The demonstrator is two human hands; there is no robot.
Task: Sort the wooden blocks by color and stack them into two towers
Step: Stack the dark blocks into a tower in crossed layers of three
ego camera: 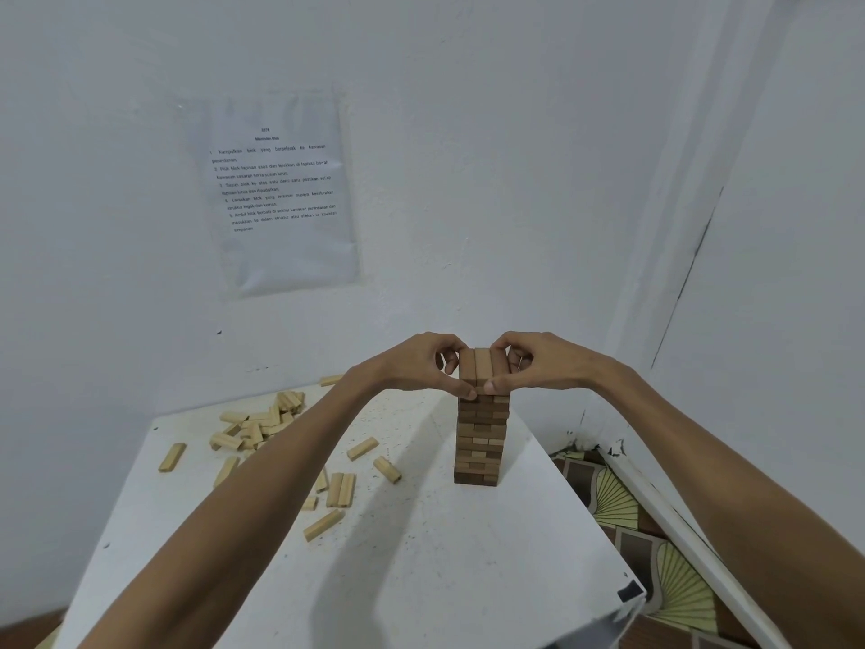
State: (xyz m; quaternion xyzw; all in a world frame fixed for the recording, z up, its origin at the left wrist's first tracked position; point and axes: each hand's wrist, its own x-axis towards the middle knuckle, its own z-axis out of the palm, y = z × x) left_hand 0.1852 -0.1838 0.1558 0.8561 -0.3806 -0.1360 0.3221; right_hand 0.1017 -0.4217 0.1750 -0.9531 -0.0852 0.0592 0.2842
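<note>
A tall tower of brown wooden blocks [481, 442] stands on the white table [421, 578], right of centre. Its top layer of brown blocks [482, 365] is held from both sides. My left hand [421, 363] pinches the left side of that layer between curled fingers and thumb. My right hand [538, 360] pinches the right side the same way, and the two thumbs nearly meet at the front. Light, pale wooden blocks lie loose on the table: a heap [262, 426] at the back left and scattered single blocks [341, 489] nearer the middle.
The table stands in a corner of white walls, with a printed sheet [281, 189] taped to the wall behind. The table's right edge drops to a patterned floor [622, 508]. A single pale block [172, 457] lies far left.
</note>
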